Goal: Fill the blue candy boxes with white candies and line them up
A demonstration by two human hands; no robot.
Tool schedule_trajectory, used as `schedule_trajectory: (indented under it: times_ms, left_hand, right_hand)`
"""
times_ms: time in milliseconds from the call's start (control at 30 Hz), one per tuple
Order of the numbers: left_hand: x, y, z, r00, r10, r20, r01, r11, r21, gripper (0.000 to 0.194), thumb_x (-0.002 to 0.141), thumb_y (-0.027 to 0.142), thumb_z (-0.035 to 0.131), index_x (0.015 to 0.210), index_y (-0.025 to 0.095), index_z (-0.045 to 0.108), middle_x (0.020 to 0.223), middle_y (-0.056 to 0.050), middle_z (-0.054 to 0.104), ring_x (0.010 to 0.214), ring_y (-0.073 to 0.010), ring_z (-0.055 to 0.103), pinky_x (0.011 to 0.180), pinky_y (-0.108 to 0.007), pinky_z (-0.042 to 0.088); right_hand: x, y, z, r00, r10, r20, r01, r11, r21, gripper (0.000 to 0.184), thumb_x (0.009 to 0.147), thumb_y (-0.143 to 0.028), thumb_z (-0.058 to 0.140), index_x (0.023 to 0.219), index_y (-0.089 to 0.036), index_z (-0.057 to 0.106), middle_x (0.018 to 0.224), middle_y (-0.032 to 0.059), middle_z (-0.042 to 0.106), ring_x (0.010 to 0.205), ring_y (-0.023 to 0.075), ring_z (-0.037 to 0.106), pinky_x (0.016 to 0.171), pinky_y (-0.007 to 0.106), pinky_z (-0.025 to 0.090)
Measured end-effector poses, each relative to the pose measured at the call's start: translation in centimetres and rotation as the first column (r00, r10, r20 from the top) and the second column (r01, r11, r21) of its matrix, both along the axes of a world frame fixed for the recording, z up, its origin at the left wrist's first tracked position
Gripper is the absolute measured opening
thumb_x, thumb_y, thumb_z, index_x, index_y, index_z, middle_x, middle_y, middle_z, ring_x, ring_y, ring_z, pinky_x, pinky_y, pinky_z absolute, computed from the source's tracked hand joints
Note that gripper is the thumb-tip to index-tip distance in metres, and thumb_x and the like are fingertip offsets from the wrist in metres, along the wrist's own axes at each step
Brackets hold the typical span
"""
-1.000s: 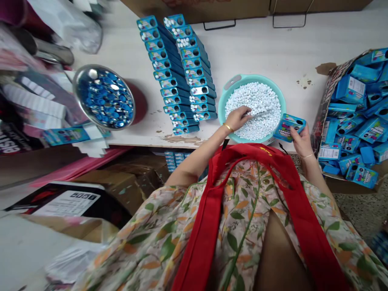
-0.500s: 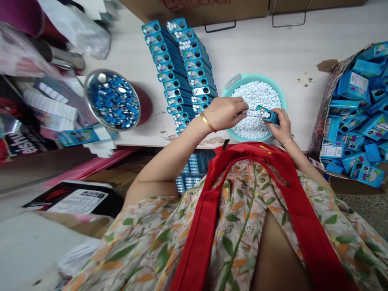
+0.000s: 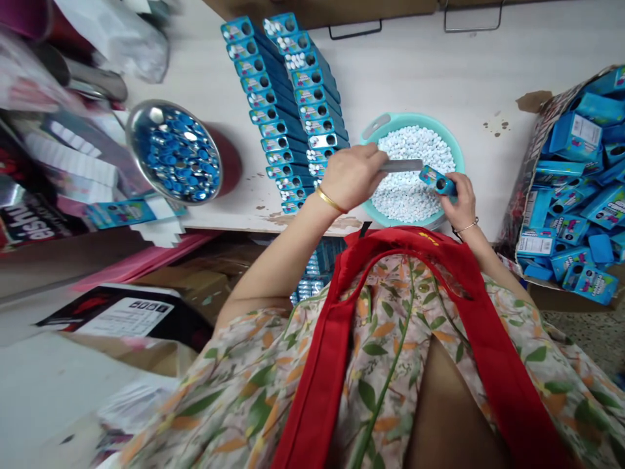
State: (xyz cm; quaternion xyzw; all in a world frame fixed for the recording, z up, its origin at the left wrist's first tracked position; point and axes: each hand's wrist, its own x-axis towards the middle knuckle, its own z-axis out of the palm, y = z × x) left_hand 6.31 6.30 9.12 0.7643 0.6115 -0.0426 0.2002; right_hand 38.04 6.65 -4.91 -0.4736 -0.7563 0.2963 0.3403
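Observation:
My left hand [image 3: 352, 174] is closed around a narrow metal scoop [image 3: 404, 165], which points right over a turquoise basin [image 3: 455, 144]. Small white candies [image 3: 407, 198] fill the basin. In my right hand [image 3: 461, 200] is a small blue candy box [image 3: 437, 180], tilted at the basin's right side with its printed end toward the scoop tip. The scoop tip reaches close to the box; whether they touch I cannot tell. Two rows of similar blue boxes [image 3: 315, 96] stand left of the basin, several with white candies on their tops beside dark round holes.
A steel bowl [image 3: 215, 140] of blue and silver caps [image 3: 183, 156] stands left of the rows. At the right, a carton [image 3: 525, 189] is heaped with blue boxes [image 3: 569, 172]. Cardboard boxes [image 3: 312, 12] line the back. Plastic bags [image 3: 120, 42] lie at upper left.
The scoop held white candies at the box's opening before; now it shows bare metal. My left hand has risen slightly, and the box has shifted a little right.

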Motion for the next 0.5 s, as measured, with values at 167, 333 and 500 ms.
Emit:
schedule_trajectory:
  times_ms: [167,333,500]
  left_hand:
    - [-1.4,-1.2,-9.2,0.996,0.055,-0.069,-0.074,0.949,-0.307,0.031,0.106,0.023,0.056,0.133,0.017,0.071,0.139,-0.022,0.072,0.131,-0.0385,0.068,0.104,-0.048,0.055]
    - [5.2,-0.9,-15.1,0.976,0.122,0.179,-0.056,0.941,-0.335,0.037,0.11,0.023,0.051,0.143,0.017,0.066,0.152,-0.019,0.069,0.139,-0.0335,0.065,0.113,-0.043,0.05]
    - [7.9,-0.3,-15.8,0.926,0.157,0.344,-0.03,0.938,-0.346,0.041,0.105,0.022,0.053,0.144,0.013,0.065,0.146,-0.02,0.072,0.13,-0.0322,0.067,0.112,-0.042,0.049]
  right_hand:
    - [2.6,0.3,0.3,0.983,-0.184,-0.017,0.182,0.979,-0.093,0.06,0.097,-0.07,0.074,0.138,-0.028,0.066,0.129,0.01,0.072,0.122,0.0318,0.071,0.115,0.061,0.06]
    - [3.7,0.2,0.9,0.967,-0.246,-0.062,0.237,0.963,-0.125,0.062,0.093,-0.069,0.079,0.134,-0.025,0.066,0.125,0.0097,0.072,0.116,0.03,0.073,0.111,0.058,0.062]
    - [3.4,-0.4,1.5,0.951,-0.299,-0.077,0.285,0.946,-0.154,0.065,0.092,-0.073,0.079,0.131,-0.024,0.066,0.119,0.0089,0.071,0.112,0.0287,0.074,0.11,0.057,0.064]
